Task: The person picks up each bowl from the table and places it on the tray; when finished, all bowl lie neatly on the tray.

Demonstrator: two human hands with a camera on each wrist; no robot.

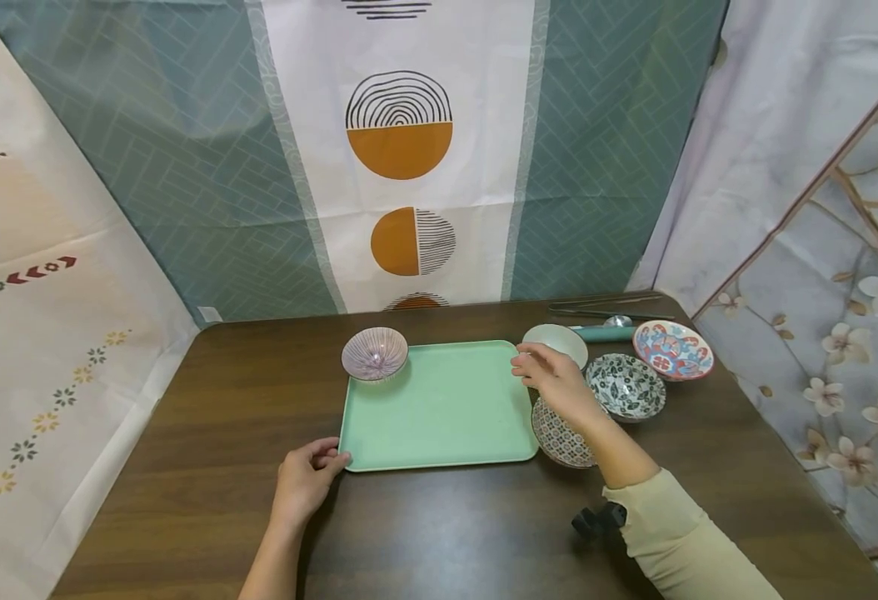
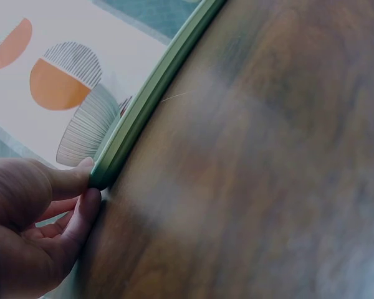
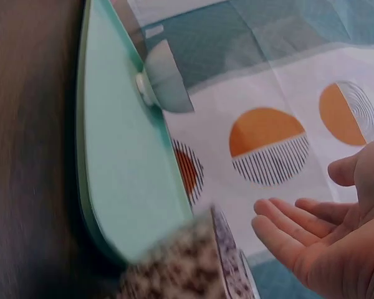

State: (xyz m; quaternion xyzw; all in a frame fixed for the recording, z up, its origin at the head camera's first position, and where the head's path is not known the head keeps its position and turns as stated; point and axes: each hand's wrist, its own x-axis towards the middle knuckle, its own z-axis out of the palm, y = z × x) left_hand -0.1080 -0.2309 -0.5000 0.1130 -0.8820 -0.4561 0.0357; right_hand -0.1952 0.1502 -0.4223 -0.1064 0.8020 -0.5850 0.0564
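Observation:
A light green tray [image 1: 439,417] lies on the table, and a purple striped bowl [image 1: 375,353] sits at its back left corner. At the front left corner my left hand [image 1: 309,482] pinches the tray; in the left wrist view the thumb [image 2: 71,180] lies on the rim with a finger beneath. My right hand [image 1: 555,379] is over the tray's right edge, beside a pale bowl [image 1: 556,340], its fingers loosely extended and nothing held. Below that forearm, a small-patterned bowl [image 1: 559,437] is partly hidden; it appears blurred in the right wrist view.
Right of the tray stand a dark floral bowl [image 1: 625,387] and a red-and-blue patterned bowl [image 1: 673,349]. Behind them lie a teal-handled utensil [image 1: 606,333], a spoon [image 1: 618,321] and chopsticks [image 1: 611,313] near the far edge. Patterned curtains [image 1: 604,167] hang around the table.

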